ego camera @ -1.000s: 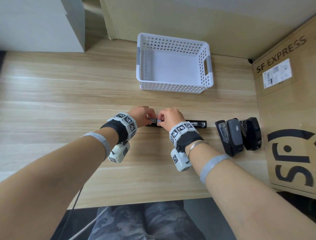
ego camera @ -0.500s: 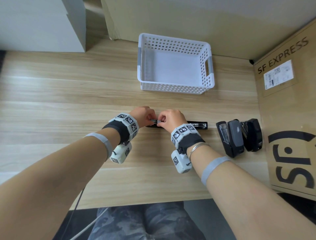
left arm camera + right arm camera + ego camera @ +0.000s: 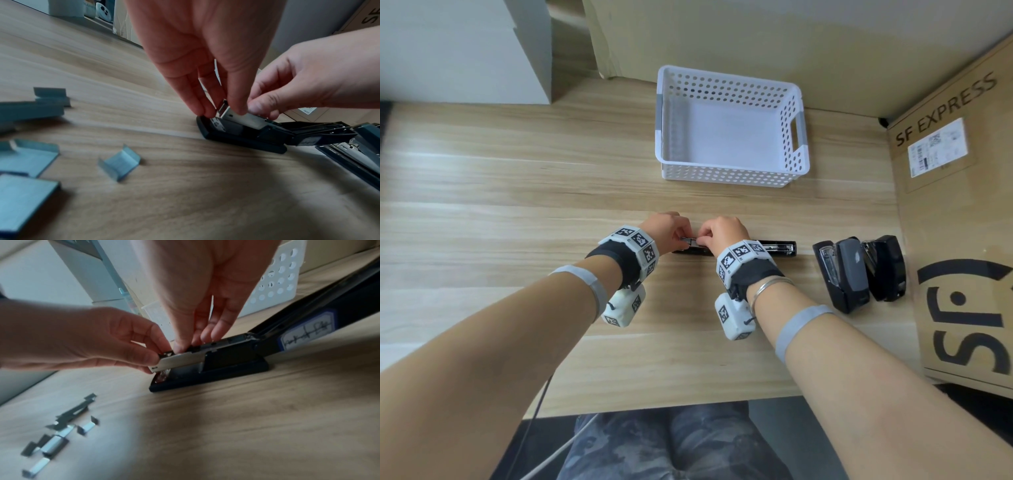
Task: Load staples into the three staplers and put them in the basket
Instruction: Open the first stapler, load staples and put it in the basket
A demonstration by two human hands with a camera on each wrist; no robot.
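A black stapler (image 3: 777,248) lies flat and swung open at the table's middle, its lid stretched out to the right. My left hand (image 3: 683,241) pinches the front end of its metal magazine (image 3: 244,120) between thumb and fingers. From the right, my right hand (image 3: 703,240) pinches the top of the same magazine (image 3: 180,361) with curled fingertips. Whether a staple strip sits under those fingers is hidden. Two more black staplers (image 3: 840,274) (image 3: 885,267) lie side by side at the right. The white perforated basket (image 3: 732,178) stands behind, with nothing in it.
Several loose staple strips (image 3: 118,165) (image 3: 59,436) lie on the wood to the left of the open stapler, under my left forearm in the head view. A large SF EXPRESS cardboard box (image 3: 962,240) walls off the table's right side. A white cabinet (image 3: 465,51) stands at the back left.
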